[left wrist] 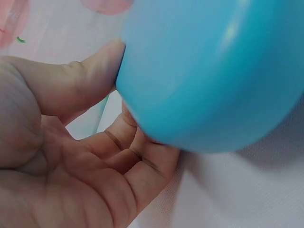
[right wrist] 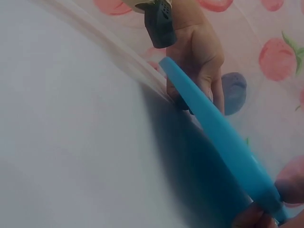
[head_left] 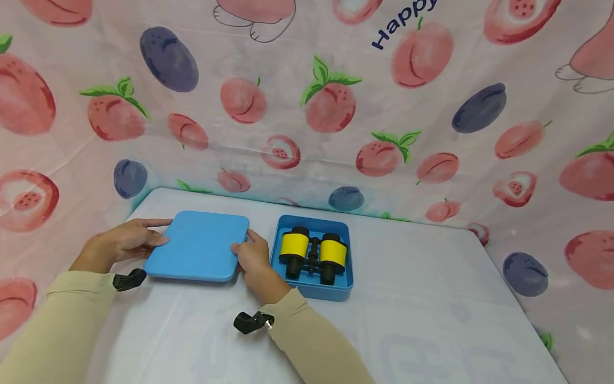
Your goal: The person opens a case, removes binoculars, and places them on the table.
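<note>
A flat blue lid (head_left: 199, 245) with rounded corners is held between both hands, its smooth top facing up. My left hand (head_left: 128, 243) grips its left edge, the thumb (left wrist: 102, 66) at the upper side and curled fingers (left wrist: 147, 161) beneath. On the opposite edge, my right hand (head_left: 259, 262) pinches the lid with its thumb on top. The right wrist view shows the lid edge-on (right wrist: 223, 137), raised over the white surface with a shadow below. Just right of my right hand sits a blue box (head_left: 316, 291), uncovered, with yellow and black binoculars (head_left: 333, 253) lying in it.
The box and hands are over a white-covered table (head_left: 431, 309). Behind it and at both sides hangs a cloth (head_left: 288, 48) printed with fruit. A black wrist device (head_left: 129, 279) sits at the left cuff, and another black device (head_left: 251, 322) at the right cuff.
</note>
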`<state>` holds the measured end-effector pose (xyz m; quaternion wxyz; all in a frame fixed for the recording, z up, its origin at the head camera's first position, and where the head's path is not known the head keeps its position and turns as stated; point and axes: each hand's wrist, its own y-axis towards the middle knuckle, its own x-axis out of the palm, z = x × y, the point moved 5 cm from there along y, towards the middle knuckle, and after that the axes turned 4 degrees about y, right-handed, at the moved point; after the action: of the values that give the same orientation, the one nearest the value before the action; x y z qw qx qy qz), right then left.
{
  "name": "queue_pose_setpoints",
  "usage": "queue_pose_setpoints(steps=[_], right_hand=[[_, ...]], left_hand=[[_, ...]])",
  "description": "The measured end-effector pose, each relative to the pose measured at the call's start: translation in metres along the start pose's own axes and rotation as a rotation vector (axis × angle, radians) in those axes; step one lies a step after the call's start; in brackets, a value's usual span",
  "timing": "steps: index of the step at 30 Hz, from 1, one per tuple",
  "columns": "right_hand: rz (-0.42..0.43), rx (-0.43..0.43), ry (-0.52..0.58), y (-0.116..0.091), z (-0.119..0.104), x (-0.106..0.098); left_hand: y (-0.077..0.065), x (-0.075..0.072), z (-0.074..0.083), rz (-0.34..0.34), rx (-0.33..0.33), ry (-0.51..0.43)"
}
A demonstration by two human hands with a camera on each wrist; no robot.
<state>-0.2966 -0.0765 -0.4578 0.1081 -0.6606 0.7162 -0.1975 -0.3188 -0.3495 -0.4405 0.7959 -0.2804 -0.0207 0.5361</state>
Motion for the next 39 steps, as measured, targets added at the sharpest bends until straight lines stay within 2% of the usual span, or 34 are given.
queue_pose_setpoints(steps=[6, 10, 17, 20, 23, 26, 31, 35, 39], right_hand=[[0.032, -0.001, -0.010, 0.000, 0.000, -0.001], [0.064, -0.020, -0.076, -0.002, 0.001, 0.001], [0.110, -0.128, -0.239, -0.015, -0.005, 0.001], [0.113, -0.140, -0.244, -0.019, -0.007, 0.000], [0.100, -0.134, -0.196, -0.020, -0.007, 0.000], [0.063, -0.112, -0.071, -0.023, -0.012, -0.001], [-0.066, -0.089, 0.183, -0.030, -0.026, -0.009], [-0.172, -0.073, 0.323, -0.036, -0.043, -0.022], [-0.223, -0.084, 0.344, -0.042, -0.059, -0.039]], left_hand=[[-0.001, -0.001, 0.002, 0.013, -0.005, 0.027], [-0.003, -0.001, 0.002, 0.031, -0.025, 0.066], [-0.002, 0.004, 0.007, 0.070, 0.002, 0.177], [-0.002, 0.005, 0.009, 0.104, 0.001, 0.227], [-0.004, 0.006, 0.010, 0.157, -0.029, 0.278], [-0.003, 0.007, 0.013, 0.219, -0.068, 0.347], [-0.005, 0.015, 0.033, 0.276, -0.056, 0.429], [-0.009, 0.029, 0.054, 0.238, 0.005, 0.374], [-0.010, 0.045, 0.066, 0.154, 0.053, 0.238]])
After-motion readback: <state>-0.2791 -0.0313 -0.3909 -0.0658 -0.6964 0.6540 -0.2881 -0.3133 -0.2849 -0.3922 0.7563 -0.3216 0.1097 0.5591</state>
